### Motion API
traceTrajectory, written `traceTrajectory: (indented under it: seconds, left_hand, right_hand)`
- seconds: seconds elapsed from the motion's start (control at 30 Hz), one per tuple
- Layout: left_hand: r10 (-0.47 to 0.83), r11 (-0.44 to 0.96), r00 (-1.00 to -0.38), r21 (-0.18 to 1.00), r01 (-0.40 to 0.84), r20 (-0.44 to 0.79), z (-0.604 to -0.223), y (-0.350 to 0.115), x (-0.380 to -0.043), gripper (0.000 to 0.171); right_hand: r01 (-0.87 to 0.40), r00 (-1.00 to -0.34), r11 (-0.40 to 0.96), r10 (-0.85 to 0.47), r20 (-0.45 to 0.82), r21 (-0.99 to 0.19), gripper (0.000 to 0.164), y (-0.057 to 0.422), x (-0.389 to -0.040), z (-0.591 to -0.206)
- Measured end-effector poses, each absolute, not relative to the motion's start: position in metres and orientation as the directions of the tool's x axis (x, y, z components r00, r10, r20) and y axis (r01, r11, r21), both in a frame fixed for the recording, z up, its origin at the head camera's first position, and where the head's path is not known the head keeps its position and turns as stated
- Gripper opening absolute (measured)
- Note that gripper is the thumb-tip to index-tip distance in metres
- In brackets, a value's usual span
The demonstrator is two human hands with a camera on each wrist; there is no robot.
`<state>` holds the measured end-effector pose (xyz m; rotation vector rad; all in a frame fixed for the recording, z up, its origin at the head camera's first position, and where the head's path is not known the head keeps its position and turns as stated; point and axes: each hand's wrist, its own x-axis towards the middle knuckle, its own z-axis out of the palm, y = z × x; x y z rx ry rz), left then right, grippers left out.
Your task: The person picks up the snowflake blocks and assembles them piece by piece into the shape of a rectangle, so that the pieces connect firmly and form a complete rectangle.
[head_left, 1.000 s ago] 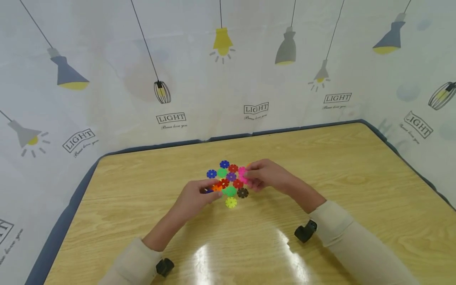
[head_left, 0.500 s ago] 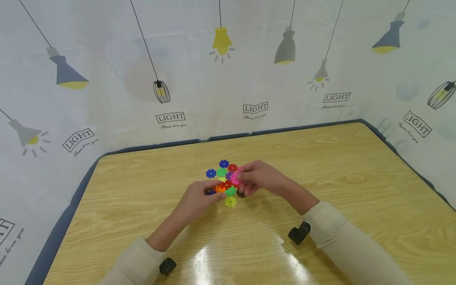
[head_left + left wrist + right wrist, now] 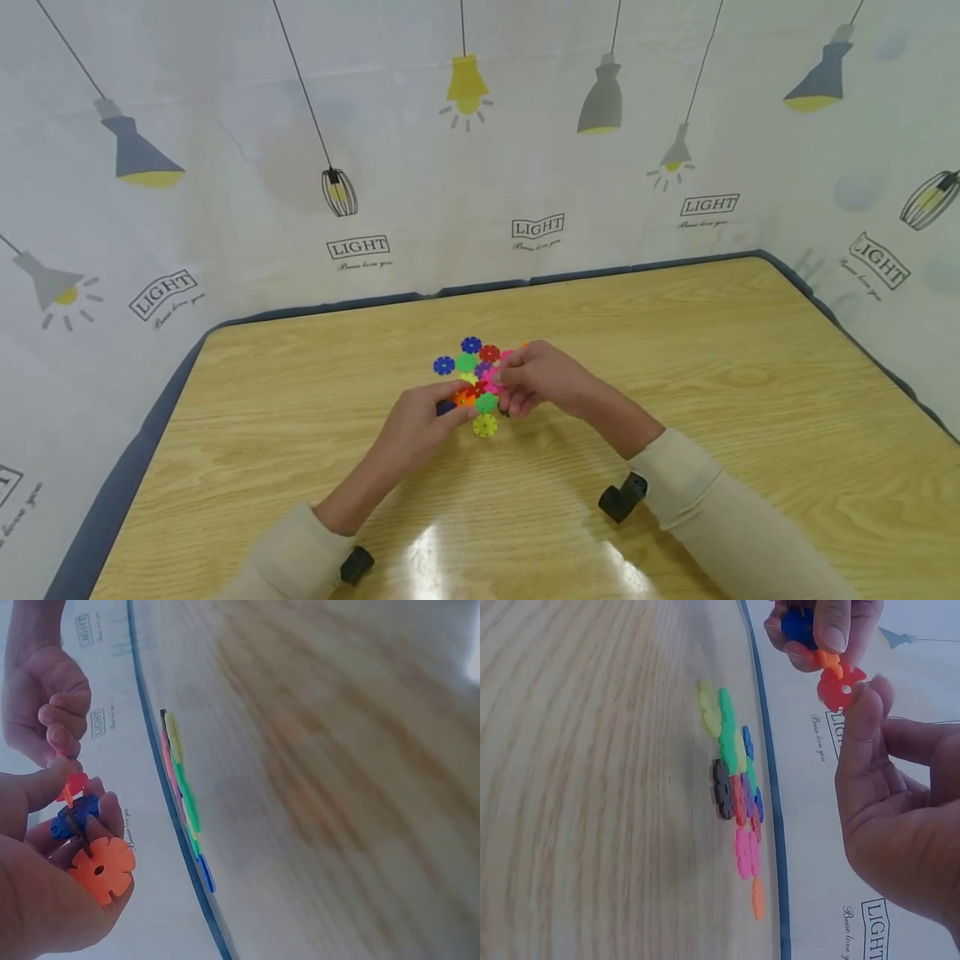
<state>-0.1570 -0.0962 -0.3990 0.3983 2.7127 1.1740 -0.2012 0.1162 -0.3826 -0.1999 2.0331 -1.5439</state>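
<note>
My left hand (image 3: pixel 422 425) grips a small cluster of joined, notched interlocking discs. An orange disc (image 3: pixel 103 870), a blue disc (image 3: pixel 75 817), and a red disc (image 3: pixel 841 688) show in it, with a dark brown one edge-on. Close on the right, my right hand (image 3: pixel 543 379) pinches a pink interlocking disc (image 3: pixel 492 380) between thumb and fingers, against the red disc in the head view. In the right wrist view the fingertips hide most of the pink disc, so whether the two are joined I cannot tell. Both hands are raised above the table.
Loose discs lie flat on the wooden table (image 3: pixel 300 467) beneath the hands: yellow (image 3: pixel 485 426), green (image 3: pixel 486 402), blue (image 3: pixel 444 365), dark brown (image 3: pixel 722 790), pink (image 3: pixel 742 853), orange (image 3: pixel 758 898) and others. A wall with printed lamps stands behind the table's far edge.
The right hand has moved left with the pink disc, up to the cluster's red disc. The left hand has shifted slightly right, keeping its grip.
</note>
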Motion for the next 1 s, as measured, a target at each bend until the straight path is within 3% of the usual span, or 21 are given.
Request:
traceTrajectory:
  seconds: [0.57, 1.0]
  left_hand:
    - [0.209, 0.567, -0.972, 0.823, 0.034, -0.104, -0.400, -0.112, -0.157, 0.036]
    - [0.205, 0.387, -0.959, 0.916, -0.105, -0.196, -0.401, -0.119, -0.157, 0.033]
  right_hand:
    - [0.194, -0.804, 0.285, -0.503, -0.319, -0.939, 0.040, 0.126, -0.199, -0.395]
    - [0.145, -0.780, 0.409, -0.512, -0.358, -0.901, 0.027, 0.123, -0.199, -0.412]
